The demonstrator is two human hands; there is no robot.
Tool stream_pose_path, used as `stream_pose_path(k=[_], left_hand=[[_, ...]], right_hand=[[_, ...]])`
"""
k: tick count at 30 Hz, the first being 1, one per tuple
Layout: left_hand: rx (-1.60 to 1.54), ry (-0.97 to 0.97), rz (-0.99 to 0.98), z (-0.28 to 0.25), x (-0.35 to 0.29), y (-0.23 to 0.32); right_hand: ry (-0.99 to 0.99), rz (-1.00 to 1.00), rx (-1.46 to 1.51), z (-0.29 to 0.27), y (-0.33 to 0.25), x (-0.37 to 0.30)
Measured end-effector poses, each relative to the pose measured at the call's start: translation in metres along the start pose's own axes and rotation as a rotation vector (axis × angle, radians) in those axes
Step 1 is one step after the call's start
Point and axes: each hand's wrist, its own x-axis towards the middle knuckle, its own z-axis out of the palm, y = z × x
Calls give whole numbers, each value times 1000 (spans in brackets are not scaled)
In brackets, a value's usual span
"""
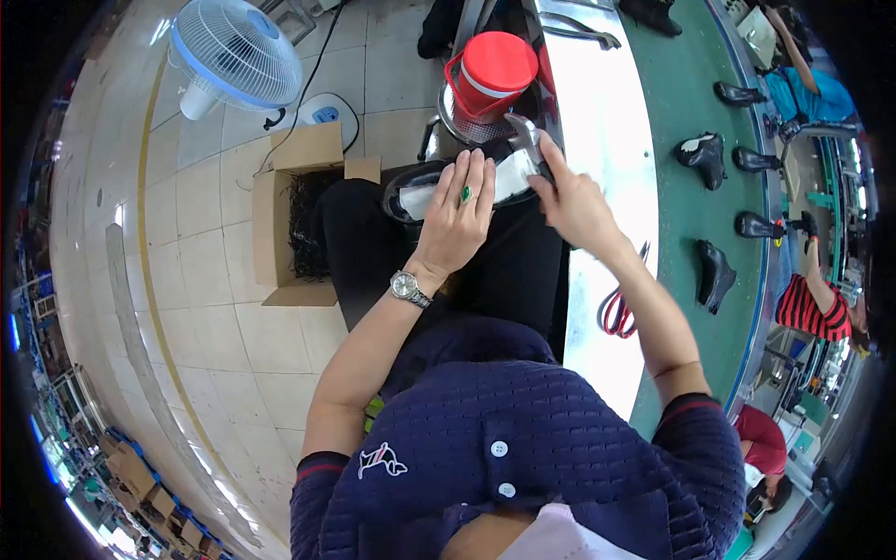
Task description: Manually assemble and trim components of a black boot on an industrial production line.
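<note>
Across my lap lies a black shoe [511, 179], its whitish underside turned up. My left hand [455, 217], with a green-stoned ring and a wristwatch [408, 287], rests on the middle of it. Its fingers lie straight and flat over the underside; the thumb is hidden. My right hand [581, 207] is closed round a hammer [524, 136]. The metal head is above the far right end of the shoe; whether it touches cannot be made out. Most of the handle is hidden by the hand.
Right of me runs a pale metal bench [611, 140] with red-handled scissors [617, 315] and pincers [581, 34]. Beyond it, a green conveyor belt [679, 224] carries several black shoes. An open cardboard box [271, 224], a fan [238, 56] and a red bucket [499, 63] stand around my knees.
</note>
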Motion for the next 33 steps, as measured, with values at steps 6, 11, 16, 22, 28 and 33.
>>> stream_pose_path(k=[6, 11, 16, 22, 28, 33], left_hand=[[17, -15, -10, 0, 2, 1], [30, -7, 11, -1, -2, -6], [78, -1, 46, 0, -1, -3], [86, 1, 19, 4, 2, -4], [81, -21, 7, 2, -1, -5], [62, 8, 3, 7, -1, -6]], right_hand=[[-18, 89, 183, -8, -6, 1], [-79, 21, 192, -27, -30, 3], [-152, 29, 47, -8, -17, 5], [-35, -4, 96, -7, -34, -1], [72, -79, 90, -15, -44, -6], [-71, -104, -176, -4, -41, 1]])
